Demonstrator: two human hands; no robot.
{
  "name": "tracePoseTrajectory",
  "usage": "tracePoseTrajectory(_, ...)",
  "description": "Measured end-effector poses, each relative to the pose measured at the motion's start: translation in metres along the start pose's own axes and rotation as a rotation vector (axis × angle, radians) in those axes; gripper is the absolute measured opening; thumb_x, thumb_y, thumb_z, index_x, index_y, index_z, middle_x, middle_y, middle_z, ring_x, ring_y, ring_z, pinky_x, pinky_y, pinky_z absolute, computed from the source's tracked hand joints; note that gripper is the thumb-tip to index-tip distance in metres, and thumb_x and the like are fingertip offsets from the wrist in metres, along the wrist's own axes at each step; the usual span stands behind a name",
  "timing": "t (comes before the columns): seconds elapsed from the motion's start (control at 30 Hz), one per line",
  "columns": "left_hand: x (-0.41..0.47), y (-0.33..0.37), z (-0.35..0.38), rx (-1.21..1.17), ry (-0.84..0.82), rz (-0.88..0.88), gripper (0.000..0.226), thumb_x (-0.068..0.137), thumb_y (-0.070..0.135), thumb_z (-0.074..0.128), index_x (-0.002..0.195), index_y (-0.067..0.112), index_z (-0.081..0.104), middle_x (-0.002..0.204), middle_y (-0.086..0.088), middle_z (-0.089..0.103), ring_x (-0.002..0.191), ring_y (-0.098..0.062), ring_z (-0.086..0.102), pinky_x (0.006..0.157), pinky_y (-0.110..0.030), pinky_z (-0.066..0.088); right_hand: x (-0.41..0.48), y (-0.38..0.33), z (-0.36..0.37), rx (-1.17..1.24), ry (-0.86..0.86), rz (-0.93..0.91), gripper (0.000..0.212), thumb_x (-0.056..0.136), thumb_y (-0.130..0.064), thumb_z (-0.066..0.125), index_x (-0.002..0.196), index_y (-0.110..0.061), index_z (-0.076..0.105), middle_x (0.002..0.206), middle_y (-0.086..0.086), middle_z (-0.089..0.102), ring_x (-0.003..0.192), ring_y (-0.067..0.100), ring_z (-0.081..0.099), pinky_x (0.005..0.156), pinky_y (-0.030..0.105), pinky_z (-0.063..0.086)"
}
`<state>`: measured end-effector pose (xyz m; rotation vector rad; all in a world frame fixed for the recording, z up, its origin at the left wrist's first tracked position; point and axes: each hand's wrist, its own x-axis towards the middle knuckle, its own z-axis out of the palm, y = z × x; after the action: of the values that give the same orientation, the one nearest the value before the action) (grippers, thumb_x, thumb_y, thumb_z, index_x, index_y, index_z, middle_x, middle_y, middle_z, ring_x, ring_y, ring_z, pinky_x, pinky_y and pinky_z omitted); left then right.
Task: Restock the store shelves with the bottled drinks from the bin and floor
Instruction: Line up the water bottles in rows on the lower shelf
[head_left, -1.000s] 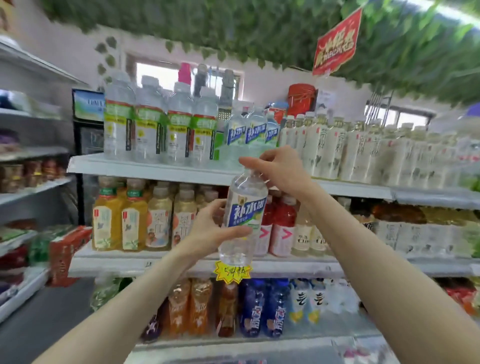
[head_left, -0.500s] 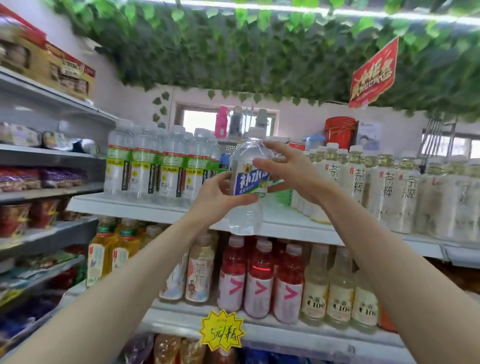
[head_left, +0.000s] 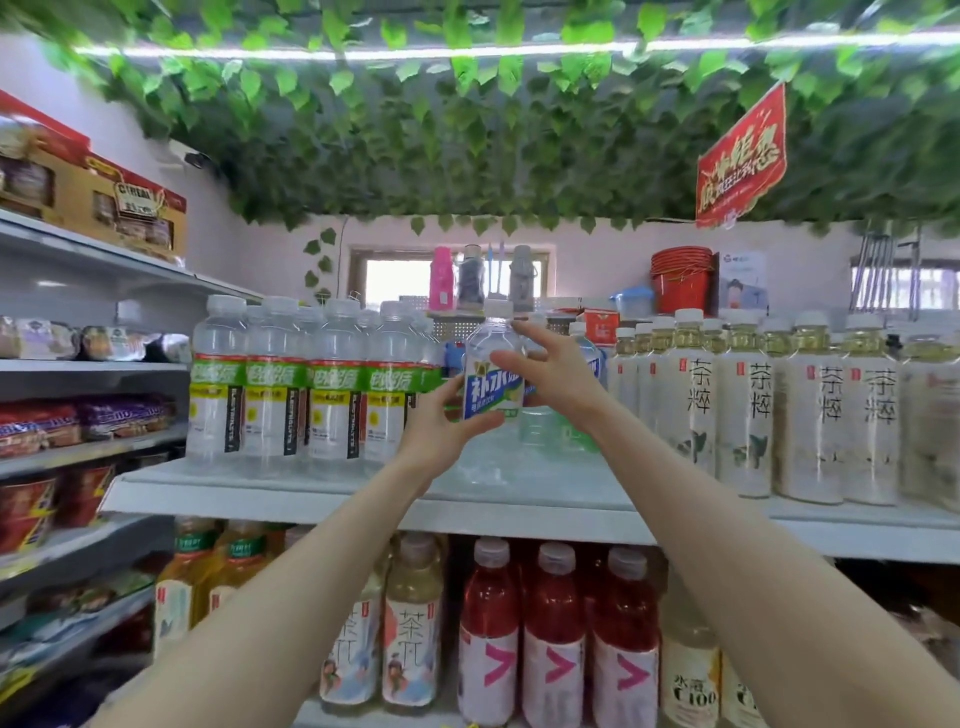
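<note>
A clear bottle with a blue and white label (head_left: 491, 382) stands upright over the top shelf (head_left: 519, 499), in the gap between two rows of drinks. My left hand (head_left: 441, 426) grips its lower body from the left. My right hand (head_left: 556, 371) holds its upper body from the right, fingers spread along the neck. Behind it stand more bottles with the same blue label (head_left: 584, 364), partly hidden by my right hand.
Clear bottles with green labels (head_left: 291, 384) fill the shelf to the left, pale tea bottles (head_left: 753, 405) to the right. Below stand yellow, tea and red drinks (head_left: 553, 634). A snack shelf unit (head_left: 78, 447) runs along the left. Green leaves hang overhead.
Both hands have lifted the bottle from in front of the middle shelf up to the top shelf and moved it in over the shelf board. The view has tilted upward.
</note>
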<state>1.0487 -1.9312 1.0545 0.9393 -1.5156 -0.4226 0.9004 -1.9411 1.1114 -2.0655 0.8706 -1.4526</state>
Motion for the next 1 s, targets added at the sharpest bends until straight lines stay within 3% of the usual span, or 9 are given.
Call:
tracePoseTrajectory(0.17, 0.009, -0.021, 0.003, -0.005, 0.011, 0.003, 0.038, 0.081, 0.026, 0.073, 0.117, 0.021, 0.062, 0.103, 0.006, 0.069, 0.098, -0.013, 0.062, 0.085, -0.024, 0.046, 0.017, 0.019, 0.010, 0.007, 0.020, 0.030, 0.068, 0.080, -0.039, 0.073, 0.141, -0.026, 0.045, 0.121, 0.018, 0.064, 0.105, 0.029, 0.065, 0.086, 0.051, 0.055)
tracePoseTrajectory(0.23, 0.008, -0.026, 0.004, -0.019, -0.004, 0.014, 0.041, 0.084, 0.024, 0.071, 0.123, 0.022, 0.059, 0.108, 0.006, 0.067, 0.101, -0.012, 0.061, 0.086, -0.020, 0.046, 0.017, 0.025, 0.012, 0.026, 0.014, 0.044, 0.064, 0.085, -0.034, 0.070, 0.142, -0.027, 0.043, 0.122, 0.017, 0.064, 0.106, 0.027, 0.065, 0.086, 0.048, 0.056)
tracePoseTrajectory(0.37, 0.003, -0.038, -0.001, -0.022, -0.046, -0.014, 0.046, 0.087, 0.020, 0.067, 0.125, 0.036, 0.046, 0.108, 0.009, 0.062, 0.108, -0.014, 0.057, 0.096, -0.031, 0.046, 0.008, 0.045, 0.014, 0.139, -0.007, 0.093, 0.063, 0.090, -0.023, 0.066, 0.145, -0.034, 0.037, 0.129, 0.013, 0.059, 0.111, 0.021, 0.059, 0.081, 0.036, 0.054)
tracePoseTrajectory(0.5, -0.001, -0.044, -0.007, -0.042, -0.112, -0.061, 0.053, 0.085, 0.011, 0.068, 0.119, 0.039, 0.039, 0.099, 0.013, 0.061, 0.097, -0.007, 0.060, 0.092, -0.030, 0.049, -0.014, 0.065, 0.023, 0.195, -0.011, 0.153, 0.061, 0.094, -0.019, 0.060, 0.147, -0.032, 0.034, 0.120, 0.005, 0.061, 0.102, 0.015, 0.059, 0.076, 0.030, 0.054)
tracePoseTrajectory(0.57, -0.001, -0.043, -0.008, -0.046, -0.137, -0.081, 0.051, 0.085, 0.011, 0.068, 0.116, 0.040, 0.040, 0.096, 0.013, 0.062, 0.094, -0.005, 0.060, 0.086, -0.027, 0.050, -0.022, 0.075, 0.029, 0.230, 0.003, 0.180, 0.056, 0.095, -0.020, 0.059, 0.145, -0.031, 0.037, 0.116, 0.004, 0.063, 0.103, 0.019, 0.060, 0.081, 0.034, 0.053)
tracePoseTrajectory(0.67, 0.002, -0.043, -0.009, -0.051, -0.144, -0.122, 0.048, 0.085, 0.011, 0.069, 0.120, 0.036, 0.046, 0.100, 0.008, 0.064, 0.102, -0.015, 0.061, 0.090, -0.037, 0.052, -0.023, 0.081, 0.032, 0.228, 0.017, 0.191, 0.051, 0.096, -0.023, 0.057, 0.143, -0.032, 0.039, 0.105, -0.007, 0.063, 0.100, 0.015, 0.060, 0.082, 0.033, 0.051)
tracePoseTrajectory(0.77, 0.004, -0.044, -0.009, -0.059, -0.145, -0.140, 0.048, 0.086, 0.012, 0.068, 0.121, 0.036, 0.045, 0.102, 0.010, 0.061, 0.110, -0.018, 0.058, 0.095, -0.044, 0.050, -0.021, 0.082, 0.034, 0.209, 0.011, 0.197, 0.051, 0.097, -0.025, 0.056, 0.144, -0.033, 0.038, 0.113, -0.003, 0.064, 0.110, 0.021, 0.059, 0.081, 0.033, 0.051)
tracePoseTrajectory(0.9, 0.005, -0.044, -0.008, -0.030, -0.164, -0.147, 0.056, 0.090, 0.014, 0.063, 0.138, 0.027, 0.039, 0.100, 0.016, 0.054, 0.107, -0.010, 0.053, 0.087, -0.031, 0.051, -0.022, 0.084, 0.036, 0.176, 0.012, 0.183, 0.049, 0.098, -0.026, 0.054, 0.144, -0.033, 0.038, 0.107, -0.002, 0.064, 0.101, 0.017, 0.060, 0.070, 0.026, 0.051)
tracePoseTrajectory(1.0, 0.004, -0.042, -0.009, -0.008, -0.199, -0.158, 0.055, 0.092, 0.013, 0.060, 0.140, 0.028, 0.038, 0.099, 0.018, 0.056, 0.098, -0.003, 0.055, 0.078, -0.021, 0.048, -0.023, 0.086, 0.035, 0.147, 0.025, 0.170, 0.049, 0.098, -0.024, 0.054, 0.144, -0.031, 0.039, 0.097, -0.005, 0.065, 0.091, 0.012, 0.060, 0.072, 0.025, 0.052)
